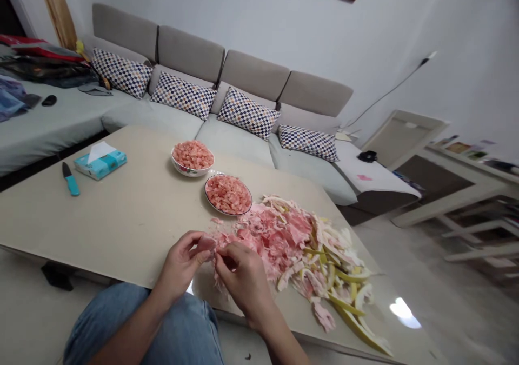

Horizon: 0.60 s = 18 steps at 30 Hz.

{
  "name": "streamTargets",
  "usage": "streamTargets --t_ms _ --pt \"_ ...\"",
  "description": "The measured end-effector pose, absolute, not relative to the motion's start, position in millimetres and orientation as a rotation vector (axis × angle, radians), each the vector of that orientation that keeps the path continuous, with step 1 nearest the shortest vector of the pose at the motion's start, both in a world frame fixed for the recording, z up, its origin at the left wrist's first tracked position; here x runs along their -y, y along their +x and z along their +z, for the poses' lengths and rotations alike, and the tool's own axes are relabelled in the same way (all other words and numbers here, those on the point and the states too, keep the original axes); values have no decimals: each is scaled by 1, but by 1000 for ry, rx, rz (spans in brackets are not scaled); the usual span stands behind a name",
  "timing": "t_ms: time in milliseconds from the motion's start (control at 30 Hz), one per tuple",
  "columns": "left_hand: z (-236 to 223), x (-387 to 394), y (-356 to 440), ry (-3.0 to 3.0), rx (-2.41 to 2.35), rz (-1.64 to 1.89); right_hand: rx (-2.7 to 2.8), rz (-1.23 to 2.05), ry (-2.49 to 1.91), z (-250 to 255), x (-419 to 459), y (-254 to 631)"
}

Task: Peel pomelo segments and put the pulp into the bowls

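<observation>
Near the table's front edge my left hand [184, 265] has its fingers closed on a small pink piece of pomelo [207, 241]. My right hand [241, 273] meets it there, thumb and forefinger pinched together at the piece's edge; what sits between those fingertips is too small to make out. Just beyond and to the right spreads a heap of pink pomelo membranes [279, 235]. Green-yellow pomelo rind strips [352, 322] with white pith lie at its right side. Behind my hands, a plate [207, 197] and a flowered bowl [190, 172] are both piled with pink pomelo flesh.
On the table's left lie a turquoise-handled knife [71, 180] and a blue tissue pack [101, 162]. A grey sofa [235, 138] with checkered cushions [247, 112] runs along the far side of the table [101, 219]. A wooden shelf unit stands at the right.
</observation>
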<state>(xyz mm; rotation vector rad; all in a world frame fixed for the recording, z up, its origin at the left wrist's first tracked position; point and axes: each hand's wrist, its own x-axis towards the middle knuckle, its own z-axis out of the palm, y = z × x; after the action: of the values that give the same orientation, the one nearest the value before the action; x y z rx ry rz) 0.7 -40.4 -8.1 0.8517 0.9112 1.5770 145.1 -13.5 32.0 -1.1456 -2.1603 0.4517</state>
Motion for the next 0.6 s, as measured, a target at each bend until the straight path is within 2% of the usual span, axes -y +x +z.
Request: streamTargets --t_ms 100,300,600 --pt "-7 42 1 833 -898 1571 2075 453 -1182 29 15 142" --pt "-1 42 1 571 -738 1641 1908 842 -1302 26 3 155" --pt "-1 36 -5 258 -520 1549 2018 376 -1563 -3 -29 222"
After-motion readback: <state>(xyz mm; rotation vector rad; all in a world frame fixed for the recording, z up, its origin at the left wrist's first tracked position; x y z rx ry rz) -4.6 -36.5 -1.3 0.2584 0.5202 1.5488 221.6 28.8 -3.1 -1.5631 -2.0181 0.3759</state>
